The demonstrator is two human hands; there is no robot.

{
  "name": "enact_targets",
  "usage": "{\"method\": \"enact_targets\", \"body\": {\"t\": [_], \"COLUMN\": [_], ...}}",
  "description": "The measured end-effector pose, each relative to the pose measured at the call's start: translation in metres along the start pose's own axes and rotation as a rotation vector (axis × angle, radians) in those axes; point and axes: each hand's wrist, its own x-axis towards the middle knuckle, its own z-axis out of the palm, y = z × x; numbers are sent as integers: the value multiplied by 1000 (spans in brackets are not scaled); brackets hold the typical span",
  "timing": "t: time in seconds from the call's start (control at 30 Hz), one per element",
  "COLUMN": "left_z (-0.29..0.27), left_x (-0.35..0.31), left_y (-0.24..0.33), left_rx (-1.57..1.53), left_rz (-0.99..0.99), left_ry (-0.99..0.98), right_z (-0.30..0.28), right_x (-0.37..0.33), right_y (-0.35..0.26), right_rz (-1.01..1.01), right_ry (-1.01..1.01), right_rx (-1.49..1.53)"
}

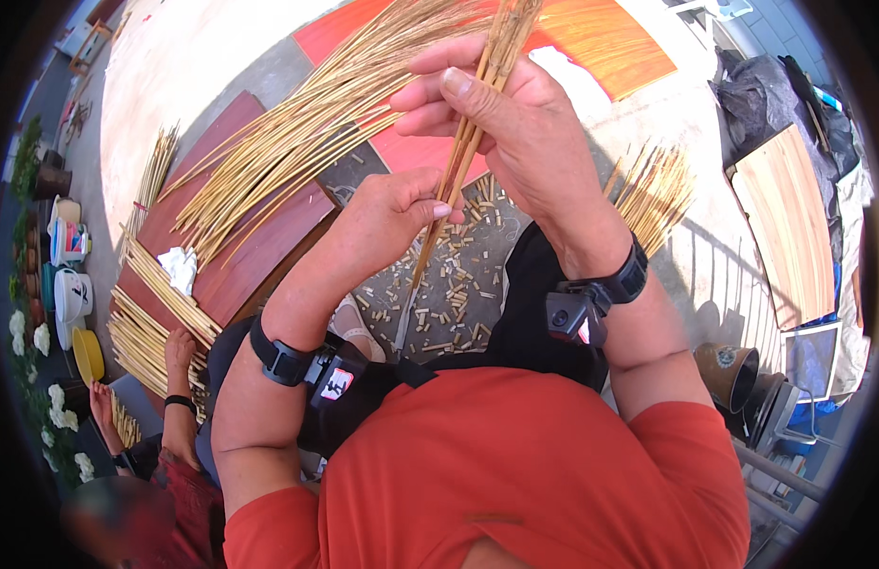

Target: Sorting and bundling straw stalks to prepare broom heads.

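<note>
Right hand fingers pinching thin straw-coloured cane strips, left hand fisted round their lower end.

We raise both forearms mid-frame: right hand upper centre, grip closed; left hand below it, fingers curled shut.

Ground: concrete floor, sunlit. On it: red-brown boards bearing long reed stalks; short cut stalk pieces scattered on what looks like a dark mat.
</note>
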Motion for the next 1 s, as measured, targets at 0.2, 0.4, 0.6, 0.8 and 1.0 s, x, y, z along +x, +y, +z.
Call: {"method": "enact_targets", "body": {"t": [0.2, 0.4, 0.6, 0.8, 1.0], "left_z": [-4, 2, -42, -65, -81], "left_x": [6, 23, 32, 50, 54], "left_y": [-35, -145, -102, -80, -88], "left_rx": [7, -314, -715, -858, -884], "left_rz": [-67, -254, -256, -92, -45], "left_ry": [215, 112, 410, 511, 572], "right_z": [-14, -56, -64, -47, -39], "right_x": [46, 43, 40, 35, 31], "right_y": [46, 109, 109, 106, 119], "right_rz": [-76, 281, 292, 542, 796], "right_ry": [-111, -111, -132, -468, -437], "right_rx": [-470, -722, -759, -667, -224]}}
